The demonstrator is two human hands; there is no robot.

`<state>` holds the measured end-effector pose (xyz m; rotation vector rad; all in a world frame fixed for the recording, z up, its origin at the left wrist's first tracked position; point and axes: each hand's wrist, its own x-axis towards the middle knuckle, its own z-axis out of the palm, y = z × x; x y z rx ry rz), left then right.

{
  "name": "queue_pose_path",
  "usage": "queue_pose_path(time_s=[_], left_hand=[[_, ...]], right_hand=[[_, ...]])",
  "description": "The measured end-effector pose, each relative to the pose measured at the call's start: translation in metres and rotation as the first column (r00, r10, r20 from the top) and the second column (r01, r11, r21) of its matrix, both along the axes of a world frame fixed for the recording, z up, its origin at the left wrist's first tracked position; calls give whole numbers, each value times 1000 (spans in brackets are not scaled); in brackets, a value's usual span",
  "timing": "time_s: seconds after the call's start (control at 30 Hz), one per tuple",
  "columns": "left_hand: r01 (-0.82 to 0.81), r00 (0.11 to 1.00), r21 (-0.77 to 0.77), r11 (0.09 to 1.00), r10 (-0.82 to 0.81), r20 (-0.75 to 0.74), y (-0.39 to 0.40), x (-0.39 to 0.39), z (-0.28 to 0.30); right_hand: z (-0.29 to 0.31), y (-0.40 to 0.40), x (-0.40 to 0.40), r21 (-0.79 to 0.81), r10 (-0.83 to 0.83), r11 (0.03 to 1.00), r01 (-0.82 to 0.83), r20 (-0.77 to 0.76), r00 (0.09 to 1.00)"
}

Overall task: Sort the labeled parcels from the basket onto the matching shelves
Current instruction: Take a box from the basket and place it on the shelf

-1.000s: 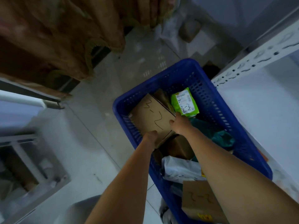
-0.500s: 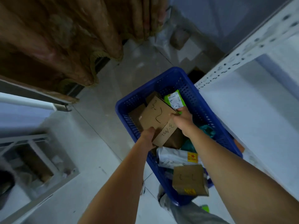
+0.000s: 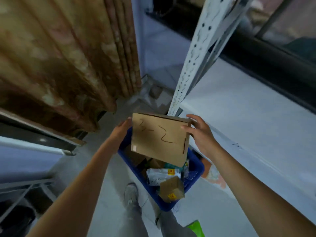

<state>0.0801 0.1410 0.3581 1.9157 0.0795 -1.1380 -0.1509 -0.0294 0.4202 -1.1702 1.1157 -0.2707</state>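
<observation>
Both hands hold one cardboard parcel up above the basket, label facing the camera.

Left hand (image 3: 121,130) grips the parcel's left edge, fingers mostly hidden behind it; right hand (image 3: 199,132) pinches the far-right corner, thumb on the face, fingers spread behind. Cardboard parcel (image 3: 159,138) reads roughly "3-2" in marker, tilted, clear of the blue basket (image 3: 196,170) on the floor below, which has more parcels in it: a white mailer (image 3: 160,175) and a small carton (image 3: 171,189) at the near end. White shelf upright (image 3: 193,55) and pale shelf board (image 3: 248,117) just right. Step looks like: label read, carry to matching shelf. Next calls for finding the 3-2 shelf and setting the box flat there. Versus half a second ago: parcel was down at basket level, now raised well above; view swung up toward the rack.
</observation>
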Motion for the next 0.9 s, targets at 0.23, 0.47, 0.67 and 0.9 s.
queue_pose_path(time_s=[0.23,0.47,0.67,0.9], left_hand=[[139,990,-227,964,-137,28,-20,-35,120],[279,953,-312,908,-224,202,-44,-52,177],[403,911,-358,842,-332,244,-60,-64,195],[619,774,-370,693,-457,439,-64,-80,243]], right_hand=[[113,8,-36,109,-297,955,276,289,910],[145,47,-56,-213,-294,937,279,-41,955],[141,94,-65,-224,-509,853,471,-159,846],[181,111,-77,-312,-694,692,652,-37,719]])
